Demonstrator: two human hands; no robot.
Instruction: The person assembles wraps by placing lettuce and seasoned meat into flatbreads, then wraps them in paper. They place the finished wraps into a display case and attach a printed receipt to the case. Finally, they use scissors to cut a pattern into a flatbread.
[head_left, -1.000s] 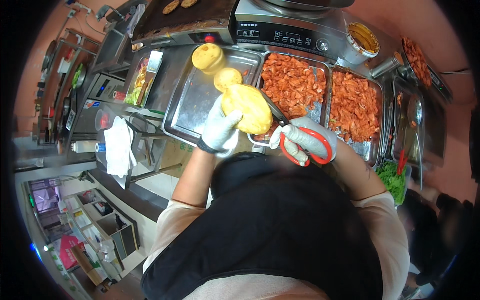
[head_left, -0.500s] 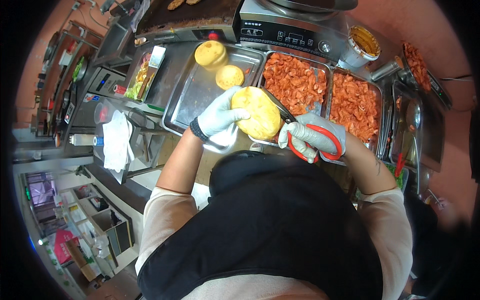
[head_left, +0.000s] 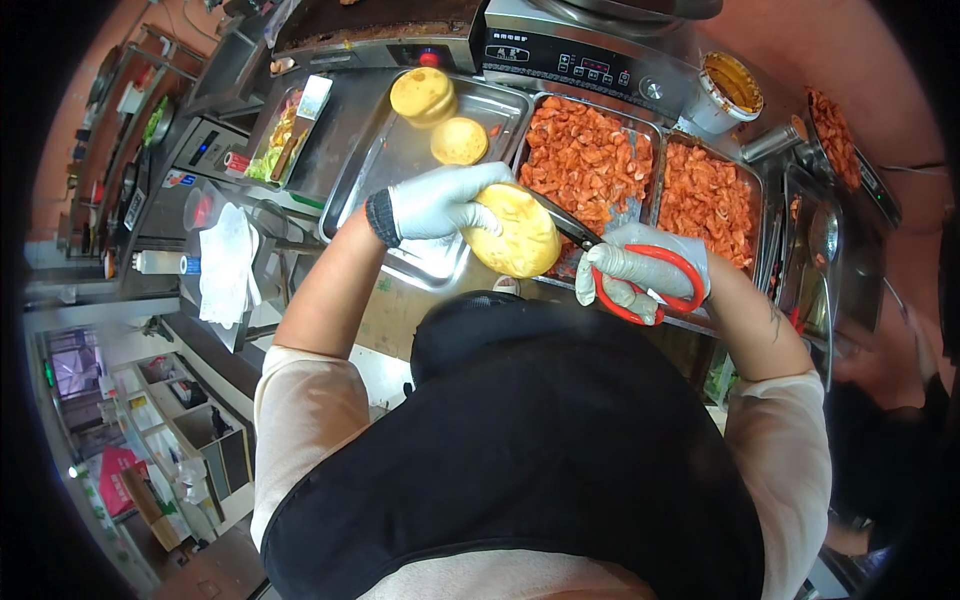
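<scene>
My left hand point(head_left: 430, 208), in a pale glove, grips a round yellow flatbread point(head_left: 515, 238), tilted with its broad face toward me. Red-handled scissors point(head_left: 688, 297) are in my gloved right hand point(head_left: 638, 268), fingers through the loops. Their dark blades lie along the bread's far right edge; whether the tips are inside it is hidden. Beyond my left hand, a shallow metal tray point(head_left: 385, 165) carries a small stack of flatbreads point(head_left: 420, 93) and another flatbread point(head_left: 459, 142). Past the scissors, one metal tray is heaped with red-orange meat pieces point(head_left: 580, 158).
A second tray of meat pieces point(head_left: 703, 195) stands at the right. Behind are a griddle point(head_left: 380, 35), a cooker with a knob point(head_left: 590, 65) and a sauce-smeared white bucket point(head_left: 725, 95). Far left, a container of chopped vegetables point(head_left: 285, 145) has a cleaver point(head_left: 300, 130) across it.
My right hand and the scissors have shifted slightly right, away from the bread. My left wrist has turned a little, with the bread still in its grip.
</scene>
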